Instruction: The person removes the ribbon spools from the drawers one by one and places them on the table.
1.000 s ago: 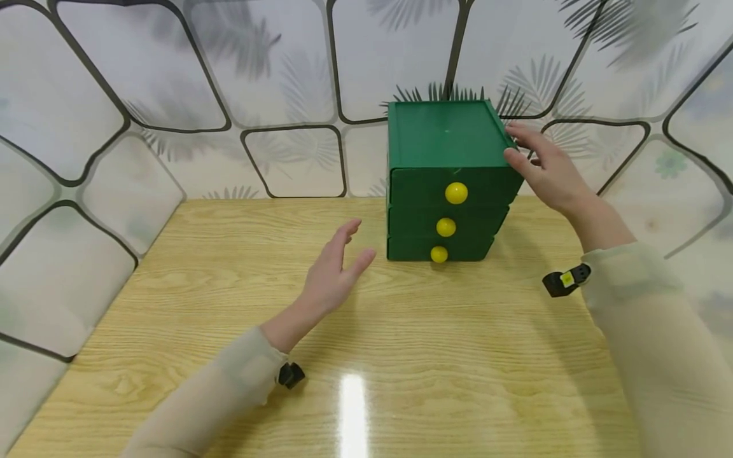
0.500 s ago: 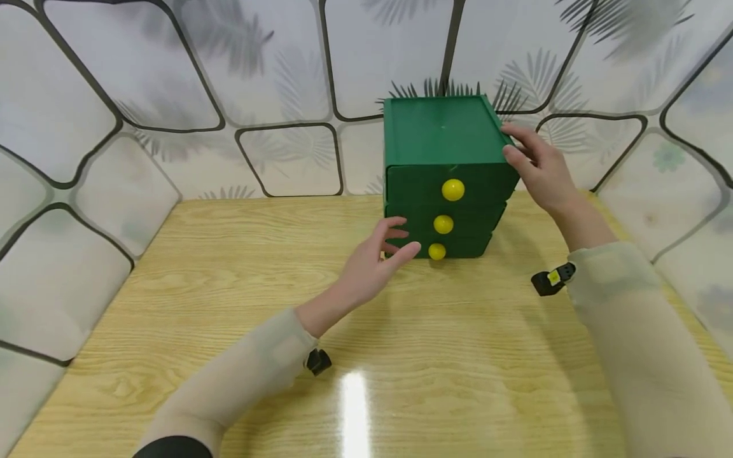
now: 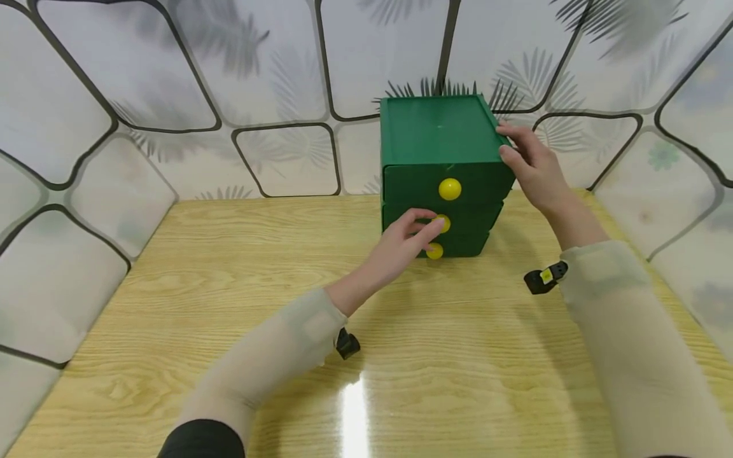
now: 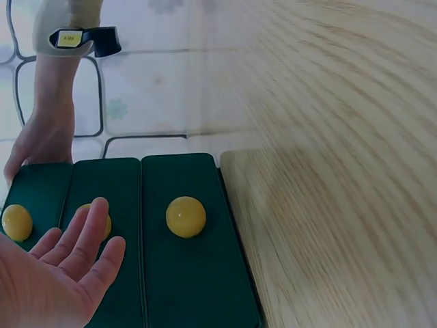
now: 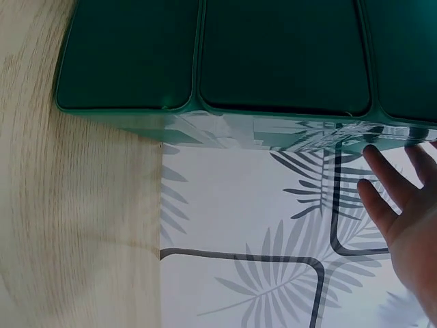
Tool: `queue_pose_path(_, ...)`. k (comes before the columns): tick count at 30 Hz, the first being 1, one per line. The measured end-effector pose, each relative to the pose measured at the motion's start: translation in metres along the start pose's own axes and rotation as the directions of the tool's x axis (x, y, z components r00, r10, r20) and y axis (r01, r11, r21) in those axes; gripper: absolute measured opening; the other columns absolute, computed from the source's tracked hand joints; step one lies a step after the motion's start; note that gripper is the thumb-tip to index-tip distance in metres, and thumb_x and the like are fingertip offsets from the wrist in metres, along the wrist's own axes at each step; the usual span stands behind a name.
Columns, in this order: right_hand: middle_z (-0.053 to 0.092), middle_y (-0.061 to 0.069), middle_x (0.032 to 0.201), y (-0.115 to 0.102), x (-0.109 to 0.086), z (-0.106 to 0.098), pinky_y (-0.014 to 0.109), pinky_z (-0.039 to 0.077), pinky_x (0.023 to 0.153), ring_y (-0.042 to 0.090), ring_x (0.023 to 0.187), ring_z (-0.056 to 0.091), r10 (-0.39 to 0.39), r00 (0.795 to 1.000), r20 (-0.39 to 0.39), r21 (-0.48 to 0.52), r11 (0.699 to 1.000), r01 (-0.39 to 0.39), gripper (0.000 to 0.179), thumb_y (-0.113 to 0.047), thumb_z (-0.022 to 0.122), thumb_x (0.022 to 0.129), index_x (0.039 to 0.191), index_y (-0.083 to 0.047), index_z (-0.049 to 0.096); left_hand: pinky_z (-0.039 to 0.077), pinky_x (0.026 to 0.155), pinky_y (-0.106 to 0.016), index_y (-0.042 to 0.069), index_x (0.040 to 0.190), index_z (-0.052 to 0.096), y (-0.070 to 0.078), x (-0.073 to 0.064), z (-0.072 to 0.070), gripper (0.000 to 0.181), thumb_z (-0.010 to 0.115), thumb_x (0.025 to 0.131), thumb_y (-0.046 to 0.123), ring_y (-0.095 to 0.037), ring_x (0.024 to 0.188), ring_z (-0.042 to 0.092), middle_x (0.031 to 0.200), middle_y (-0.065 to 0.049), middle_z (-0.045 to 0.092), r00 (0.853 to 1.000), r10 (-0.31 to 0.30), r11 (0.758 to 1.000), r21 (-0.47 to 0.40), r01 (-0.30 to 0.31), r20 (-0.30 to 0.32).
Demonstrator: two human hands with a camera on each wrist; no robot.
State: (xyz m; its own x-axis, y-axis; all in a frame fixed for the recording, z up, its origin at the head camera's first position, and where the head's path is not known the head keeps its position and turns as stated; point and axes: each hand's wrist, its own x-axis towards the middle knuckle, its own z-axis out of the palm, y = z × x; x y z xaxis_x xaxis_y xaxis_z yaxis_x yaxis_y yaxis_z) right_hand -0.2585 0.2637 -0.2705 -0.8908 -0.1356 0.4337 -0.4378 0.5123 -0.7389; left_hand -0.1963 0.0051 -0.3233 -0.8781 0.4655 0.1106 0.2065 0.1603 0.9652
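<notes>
A green cabinet (image 3: 441, 133) with three stacked drawers stands against the wall, each drawer front bearing a round yellow knob. All three drawers look closed. My left hand (image 3: 403, 245) is at the middle knob (image 3: 446, 223), thumb and forefinger extended in front of it and partly covering it. In the left wrist view its fingers (image 4: 85, 239) look fairly straight, not wrapped round the knob; contact is hard to tell. At the cabinet's upper right edge, my right hand (image 3: 535, 168) rests its fingertips along the side, the fingers (image 5: 389, 178) extended.
A wood-grain table (image 3: 229, 267) carries the cabinet. Behind and beside it rises a pale wall covering (image 3: 275, 76) with dark outlines and leaf prints. The top knob (image 3: 450, 189) and bottom knob (image 3: 434, 250) sit just above and below my left fingers.
My left hand has moved right and forward, from the table left of the cabinet to the middle knob. The right hand stays at the cabinet's upper right edge.
</notes>
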Motion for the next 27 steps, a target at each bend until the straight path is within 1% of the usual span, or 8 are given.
queue_pose_path(4, 0.031, 0.009, 0.155, 0.003, 0.003, 0.002, 0.034, 0.032, 0.109, 0.027, 0.140, 0.031, -0.014, 1.000, -0.010, 0.024, 1.000, 0.014, 0.042, -0.022, 0.045, 0.103, 0.140, -0.002, 0.044, 0.048, 0.090, -0.045, 0.008, 0.132, 0.051, 0.004, 0.009, 0.005, 0.045, 0.051, 0.100, 0.041, -0.033, 0.095, 0.066, 0.112, -0.011, 0.068, 1.000, -0.017, 0.999, -0.047, 0.017, -0.012)
queue_pose_path(6, 0.031, 0.010, 0.155, 0.003, 0.003, 0.003, 0.035, 0.031, 0.109, 0.026, 0.140, 0.031, -0.019, 1.000, -0.014, 0.025, 1.000, 0.019, 0.042, -0.022, 0.045, 0.103, 0.139, -0.001, 0.044, 0.049, 0.089, -0.045, 0.007, 0.131, 0.053, 0.006, 0.013, 0.007, 0.047, 0.051, 0.100, 0.043, -0.031, 0.091, 0.067, 0.107, -0.009, 0.069, 0.999, -0.027, 0.998, -0.058, 0.026, -0.023)
queue_pose_path(9, 0.030, 0.010, 0.155, 0.004, 0.003, 0.004, 0.036, 0.029, 0.111, 0.024, 0.141, 0.029, -0.021, 1.000, -0.019, 0.027, 0.999, 0.021, 0.042, -0.022, 0.045, 0.103, 0.139, -0.001, 0.043, 0.051, 0.086, -0.039, 0.005, 0.126, 0.056, 0.008, 0.018, 0.009, 0.046, 0.050, 0.101, 0.043, -0.027, 0.086, 0.068, 0.102, -0.007, 0.070, 0.999, -0.031, 0.996, -0.080, 0.028, -0.030)
queue_pose_path(11, 0.030, 0.010, 0.156, 0.004, 0.003, 0.004, 0.037, 0.027, 0.112, 0.023, 0.142, 0.028, -0.019, 1.000, -0.020, 0.024, 1.000, 0.020, 0.043, -0.022, 0.044, 0.103, 0.140, -0.001, 0.043, 0.052, 0.084, -0.040, 0.005, 0.123, 0.058, 0.009, 0.021, 0.011, 0.045, 0.050, 0.101, 0.042, -0.025, 0.083, 0.068, 0.099, -0.006, 0.071, 0.999, -0.027, 0.996, -0.091, 0.024, -0.034)
queue_pose_path(13, 0.030, 0.010, 0.156, 0.004, 0.003, 0.005, 0.036, 0.026, 0.112, 0.022, 0.142, 0.027, -0.019, 1.000, -0.023, 0.025, 0.999, 0.020, 0.043, -0.023, 0.044, 0.103, 0.140, -0.002, 0.043, 0.052, 0.083, -0.042, 0.004, 0.121, 0.060, 0.010, 0.024, 0.012, 0.045, 0.049, 0.101, 0.043, -0.024, 0.081, 0.069, 0.097, -0.005, 0.071, 0.999, -0.026, 0.995, -0.093, 0.022, -0.039)
queue_pose_path(17, 0.029, 0.012, 0.156, 0.005, 0.002, 0.006, 0.033, 0.025, 0.112, 0.021, 0.143, 0.026, -0.021, 0.999, -0.028, 0.040, 0.999, 0.023, 0.043, -0.022, 0.043, 0.103, 0.140, 0.000, 0.042, 0.050, 0.084, -0.052, 0.005, 0.120, 0.062, 0.014, 0.028, 0.015, 0.049, 0.049, 0.100, 0.047, -0.027, 0.080, 0.069, 0.092, -0.003, 0.073, 0.998, -0.042, 0.994, -0.107, 0.036, -0.050)
queue_pose_path(22, 0.029, 0.012, 0.156, 0.004, 0.001, 0.005, 0.030, 0.024, 0.112, 0.019, 0.143, 0.025, -0.020, 0.999, -0.028, 0.048, 0.999, 0.021, 0.044, -0.022, 0.043, 0.103, 0.141, 0.000, 0.042, 0.049, 0.084, -0.055, 0.005, 0.116, 0.066, 0.019, 0.032, 0.019, 0.051, 0.049, 0.099, 0.050, -0.025, 0.074, 0.070, 0.085, -0.004, 0.073, 0.994, -0.075, 0.987, -0.147, 0.063, -0.074)
queue_pose_path(27, 0.029, 0.007, 0.157, 0.000, 0.000, 0.000, 0.032, 0.026, 0.112, 0.020, 0.142, 0.028, 0.005, 1.000, 0.010, 0.055, 0.998, -0.006, 0.045, -0.024, 0.045, 0.103, 0.143, -0.004, 0.042, 0.049, 0.080, -0.056, 0.005, 0.109, 0.070, 0.020, 0.036, 0.021, 0.053, 0.049, 0.098, 0.053, -0.022, 0.068, 0.069, 0.080, -0.004, 0.073, 0.990, -0.083, 0.981, -0.184, 0.062, -0.113)
